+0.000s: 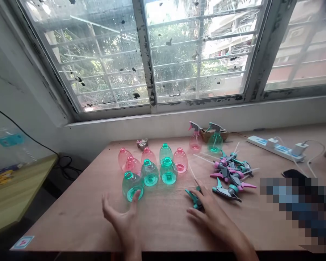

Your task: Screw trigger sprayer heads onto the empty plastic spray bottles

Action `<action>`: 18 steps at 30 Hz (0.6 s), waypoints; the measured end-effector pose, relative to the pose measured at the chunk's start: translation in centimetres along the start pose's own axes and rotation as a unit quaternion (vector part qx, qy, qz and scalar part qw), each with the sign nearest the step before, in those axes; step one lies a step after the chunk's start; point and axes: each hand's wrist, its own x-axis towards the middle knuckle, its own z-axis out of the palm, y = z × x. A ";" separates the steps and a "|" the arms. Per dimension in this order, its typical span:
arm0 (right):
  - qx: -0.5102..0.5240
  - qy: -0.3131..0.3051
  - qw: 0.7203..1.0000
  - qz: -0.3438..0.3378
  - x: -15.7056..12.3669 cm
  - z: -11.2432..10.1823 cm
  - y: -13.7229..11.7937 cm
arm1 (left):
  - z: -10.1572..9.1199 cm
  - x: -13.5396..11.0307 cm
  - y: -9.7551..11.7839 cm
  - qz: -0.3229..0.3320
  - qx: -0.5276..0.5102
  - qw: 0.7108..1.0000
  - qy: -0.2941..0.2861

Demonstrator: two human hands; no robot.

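Note:
My left hand (125, 217) is open, thumb and fingers spread, just in front of the nearest green bottle (132, 188). That clear green bottle stands uncapped, and the thumb tip overlaps its lower edge in view. My right hand (210, 212) has its fingers curled over a green and grey trigger spray head (194, 199) low over the table. Part of that spray head is hidden under the fingers. Beside it lies another green and grey spray head (228, 190). Behind is a pile of pink and green spray heads (232, 168) with white tubes.
Several open bottles, such as a pink bottle (180, 161), are grouped on the wooden table (84, 203). At the back stand an assembled pink spray bottle (195, 139) and a green one (215, 139) before a basket (206, 135). A power strip (274, 148) lies at right.

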 end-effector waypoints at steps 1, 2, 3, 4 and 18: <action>0.011 0.015 1.000 0.016 -0.6 0.6 -0.2 | 0.0 1.3 -0.6 -0.025 0.008 1.000 -0.010; 0.014 0.029 0.999 0.031 -1.1 1.1 -0.4 | 0.1 2.1 -1.1 -0.044 0.010 0.998 -0.031; 0.011 0.045 0.998 0.041 -1.5 1.6 -0.5 | 0.3 2.5 -1.5 -0.064 0.012 0.997 -0.051; 0.011 0.063 0.997 0.047 -1.7 1.9 -0.6 | 0.5 2.4 -1.8 -0.080 0.013 0.995 -0.059; 0.556 0.349 0.733 0.179 -2.3 -0.8 -1.0 | 0.7 -6.6 1.9 -0.141 -0.175 0.952 -0.206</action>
